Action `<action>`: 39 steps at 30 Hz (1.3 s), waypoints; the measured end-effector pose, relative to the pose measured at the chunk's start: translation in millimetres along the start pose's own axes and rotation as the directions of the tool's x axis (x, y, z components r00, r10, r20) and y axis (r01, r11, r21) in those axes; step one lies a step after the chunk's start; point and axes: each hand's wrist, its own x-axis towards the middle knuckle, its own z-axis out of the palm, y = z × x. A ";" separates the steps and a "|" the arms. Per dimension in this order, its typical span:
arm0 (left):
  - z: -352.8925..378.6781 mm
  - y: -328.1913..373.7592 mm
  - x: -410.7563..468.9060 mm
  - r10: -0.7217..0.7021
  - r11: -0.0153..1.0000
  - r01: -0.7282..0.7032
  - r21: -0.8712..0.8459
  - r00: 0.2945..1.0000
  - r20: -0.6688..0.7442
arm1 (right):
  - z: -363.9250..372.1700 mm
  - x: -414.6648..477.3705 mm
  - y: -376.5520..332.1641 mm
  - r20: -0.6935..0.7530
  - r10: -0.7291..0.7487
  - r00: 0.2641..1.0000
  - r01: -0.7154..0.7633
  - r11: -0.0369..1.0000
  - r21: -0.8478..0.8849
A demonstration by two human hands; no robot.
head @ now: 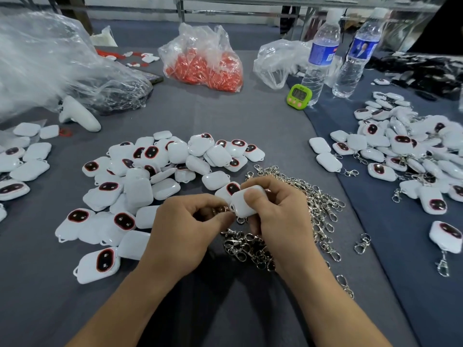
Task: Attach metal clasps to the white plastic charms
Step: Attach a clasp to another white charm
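While working near the surface's (37, 284) front edge: gripping one white rounded-square plastic charm (244, 202) in curled fingers of right hand (278, 216), pinching one silver metal clasp (224, 209) in fingertips of left hand (185, 229), ring against loop, probably for threading. Beyond: loose clasp heap (323, 209), unclasped charm pile (160, 166), dozens each. Right edge: clasped charms (411, 149). Far edge: two clear plastic bottles (318, 58).

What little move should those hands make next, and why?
Probably thread the silver metal clasp, pinched in the left hand, through the corner loop of the white plastic charm the right hand grips; clasp and loop meet there, seemingly not yet joined.
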 end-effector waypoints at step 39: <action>0.5 4.1 -1.4 0.248 0.946 -0.203 0.251 0.956 -0.160 | -11.1 3.7 3.5 0.205 -0.045 0.978 0.104 0.954 -0.283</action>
